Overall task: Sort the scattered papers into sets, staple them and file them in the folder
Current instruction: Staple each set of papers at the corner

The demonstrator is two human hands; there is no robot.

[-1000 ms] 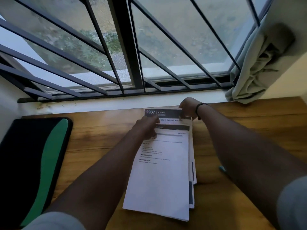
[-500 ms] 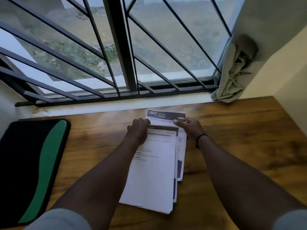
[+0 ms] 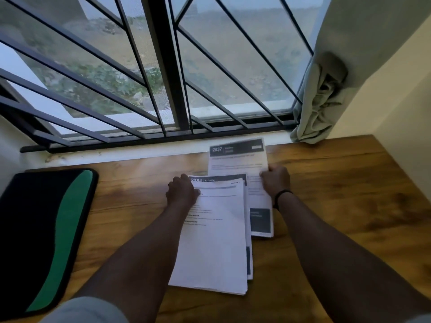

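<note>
Left hand (image 3: 182, 192) rests knuckles-up on the top-left corner of the paper stack (image 3: 214, 241), fingers curled, pinning it to the wooden desk (image 3: 338, 194); can't tell whether that grip pinches any sheet. Right hand (image 3: 276, 180) grip is closed on the right edge of a separate sheet headed 2937 (image 3: 238, 157), which lies offset up and right, partly under the stack. Black-and-green folder (image 3: 46, 229) lies flat at desk's left, well apart. Barred window (image 3: 163, 78) behind, bunched curtain (image 3: 319, 101) at right.
</note>
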